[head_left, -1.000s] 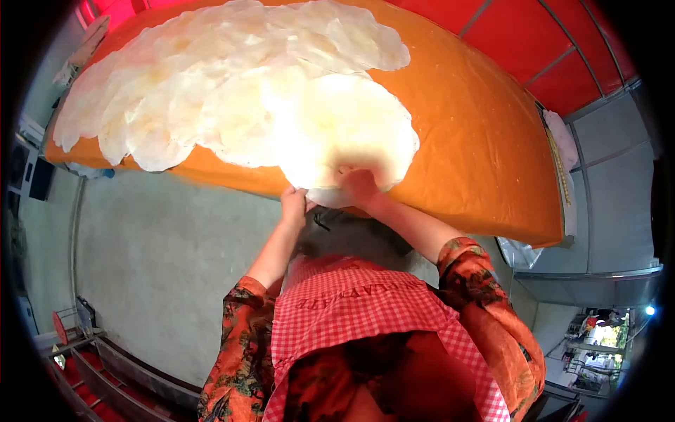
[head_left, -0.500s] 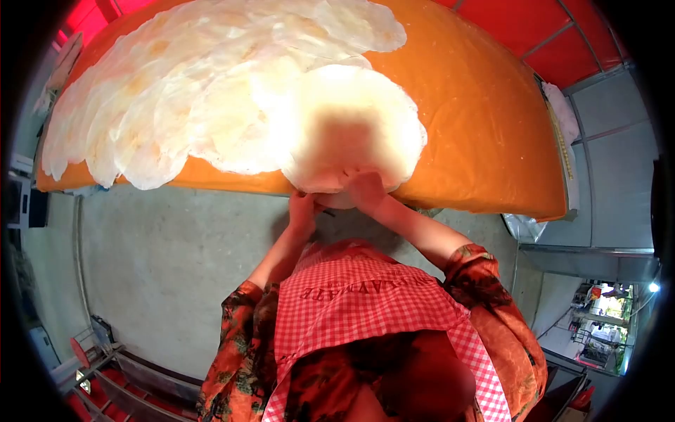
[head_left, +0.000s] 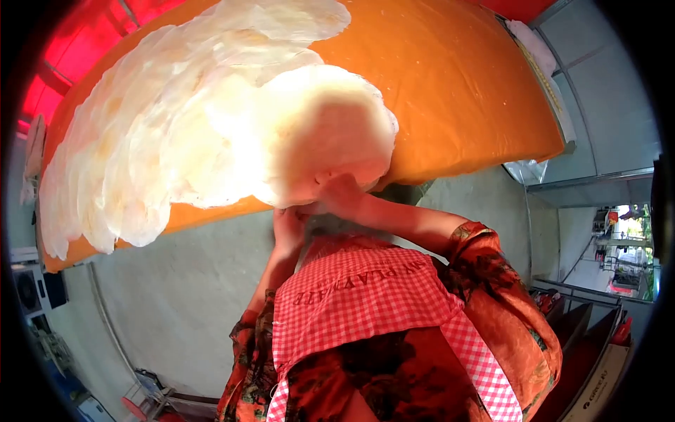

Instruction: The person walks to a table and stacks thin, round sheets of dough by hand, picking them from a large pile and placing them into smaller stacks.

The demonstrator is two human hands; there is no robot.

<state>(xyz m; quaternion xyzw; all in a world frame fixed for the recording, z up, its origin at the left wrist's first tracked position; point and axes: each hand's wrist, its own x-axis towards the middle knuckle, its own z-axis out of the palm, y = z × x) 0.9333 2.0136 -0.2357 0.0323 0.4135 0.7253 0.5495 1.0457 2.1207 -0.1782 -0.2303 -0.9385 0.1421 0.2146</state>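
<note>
Under both hands lies a thin round pale sheet point(head_left: 351, 144), like a flatbread or rice paper, at the near edge of an orange-covered table point(head_left: 450, 105). My left hand point(head_left: 287, 228) is closed at its near edge, below the tabletop, its fingertips partly hidden. My right hand point(head_left: 339, 193) is bent over the same edge, fingers curled together and pressed on the sheet. A shadow darkens the middle of the sheet. To the left, many similar overlapping sheets point(head_left: 133, 148) cover the table.
Grey floor point(head_left: 183, 295) lies below the table. Grey wall panels point(head_left: 605, 98) stand at the right, with a clear plastic bag point(head_left: 526, 171) by the table's corner. A red-checked apron point(head_left: 358, 295) hangs in front of me. Shelving with a box point(head_left: 598, 380) is at the lower right.
The view has turned, so the table now slants and its sheets sit further left. Both hands stay at the near edge of the same round sheet, with little change in grip.
</note>
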